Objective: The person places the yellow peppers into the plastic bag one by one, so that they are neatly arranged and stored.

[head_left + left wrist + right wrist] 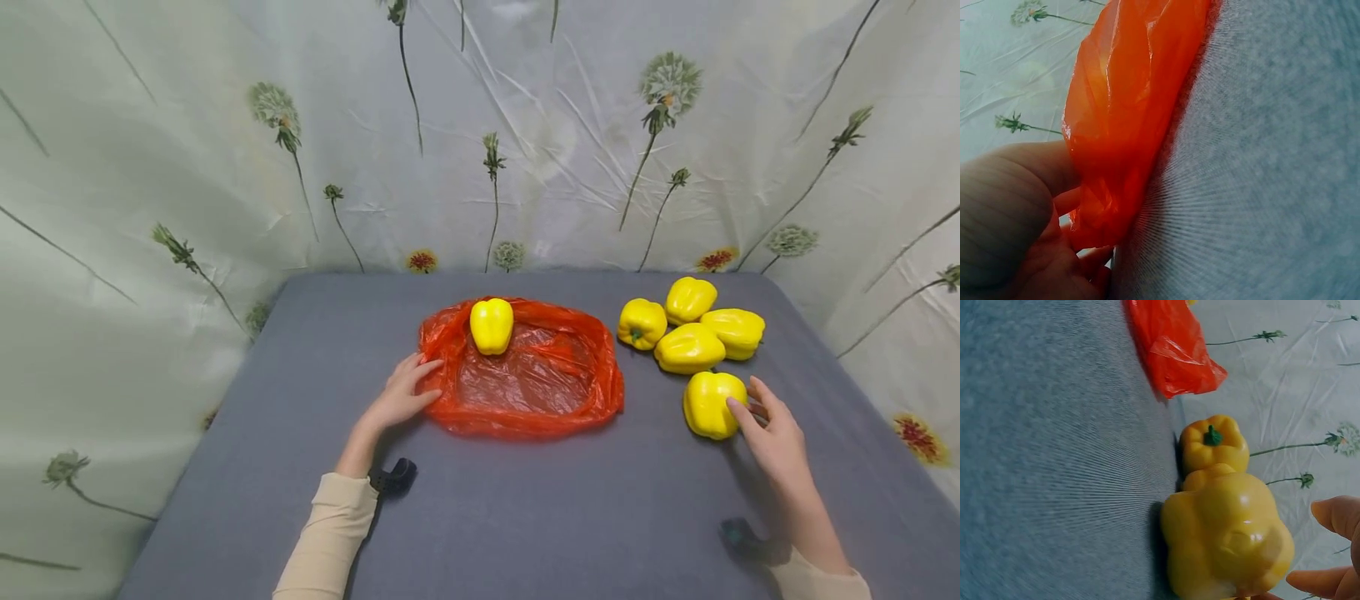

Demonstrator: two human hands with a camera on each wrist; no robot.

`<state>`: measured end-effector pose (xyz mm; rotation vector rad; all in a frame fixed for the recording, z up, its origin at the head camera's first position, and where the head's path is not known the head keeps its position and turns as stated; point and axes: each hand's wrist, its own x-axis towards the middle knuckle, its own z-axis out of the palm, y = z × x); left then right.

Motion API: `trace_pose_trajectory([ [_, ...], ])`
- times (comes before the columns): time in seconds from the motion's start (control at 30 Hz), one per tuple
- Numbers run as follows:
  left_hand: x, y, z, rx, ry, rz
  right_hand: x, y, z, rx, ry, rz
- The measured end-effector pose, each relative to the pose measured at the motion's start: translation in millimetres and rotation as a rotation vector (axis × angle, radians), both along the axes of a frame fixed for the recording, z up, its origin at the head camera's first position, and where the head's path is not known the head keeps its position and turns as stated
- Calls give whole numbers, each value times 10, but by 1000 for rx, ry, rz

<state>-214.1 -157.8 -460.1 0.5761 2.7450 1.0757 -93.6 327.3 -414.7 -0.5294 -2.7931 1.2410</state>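
Progress, judged by present positions: one yellow pepper (492, 327) stands inside the red plastic bag (611, 392), at its far left; five peppers lie outside, so the work appears to be at an early stage. The bag sits spread wide, mouth upward, mid-table toward the far edge of the table (562, 517). Of the five, the nearest pepper (712, 406) is near the right edge; a cluster of four peppers (690, 348) lies toward the far right corner, packed close together. Left hand (402, 392): fingers spread and relaxed against the bag's left side, no firm grip evident. Right hand (776, 433): loosely curved at the nearest pepper's right side, thumb overlapping it in the head view, fingers apart from it in the wrist view; nothing grasped, thumb contact uncertain. Surroundings: dandelion-print curtain (562, 125) behind the table; black wrist mount (394, 477) by the left sleeve. Possible hindrances: the bag's raised, floppy rim between interior and outside peppers; crowding within the cluster.
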Motion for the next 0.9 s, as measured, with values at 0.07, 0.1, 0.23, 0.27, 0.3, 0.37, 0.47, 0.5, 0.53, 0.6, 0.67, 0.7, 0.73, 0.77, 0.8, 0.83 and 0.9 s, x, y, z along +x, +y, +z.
trace_pose_trajectory([
  [0.07, -9, 9, -1, 10, -3, 1, -21, 4, -3, 22, -8, 24],
  [0.1, -11, 11, -9, 10, 4, 0, -29, 7, -9, 35, -15, 36],
  [0.23, 20, -1, -39, 15, 6, 14, -38, 17, -52, 50, -65, 73],
  [0.27, 34, -5, -51, 12, 2, 14, -34, 20, -67, 51, -82, 76],
  [0.3, 48, -8, -62, 8, -3, 14, -29, 24, -80, 55, -98, 80],
  [0.37, 75, -13, -80, 9, -15, 15, -21, 25, -102, 62, -128, 83],
  [0.47, 97, -15, -91, 16, -23, 16, -16, 16, -131, 56, -146, 85],
  [0.5, 98, -16, -91, 18, -18, 20, -20, 7, -141, 44, -147, 82],
  [0.53, 96, -16, -87, 24, -12, 22, -27, -4, -153, 32, -146, 73],
  [0.6, 88, -15, -73, 31, -4, 24, -43, -27, -178, -3, -145, 43],
  [0.67, 79, -15, -62, 26, 5, 21, -61, -48, -199, -27, -146, 12],
  [0.7, 73, -15, -62, 20, 7, 19, -73, -56, -209, -38, -149, -7],
  [0.73, 69, -14, -60, 17, 8, 18, -84, -64, -216, -44, -149, -24],
  [0.77, 67, -12, -61, 15, 8, 19, -91, -69, -220, -51, -150, -38],
  [0.8, 67, -9, -59, 16, 8, 19, -96, -72, -223, -54, -147, -46],
  [0.83, 66, -5, -63, 17, 8, 21, -100, -72, -225, -55, -145, -50],
  [0.9, 63, 9, -72, 21, 7, 23, -101, -64, -222, -51, -148, -52],
])
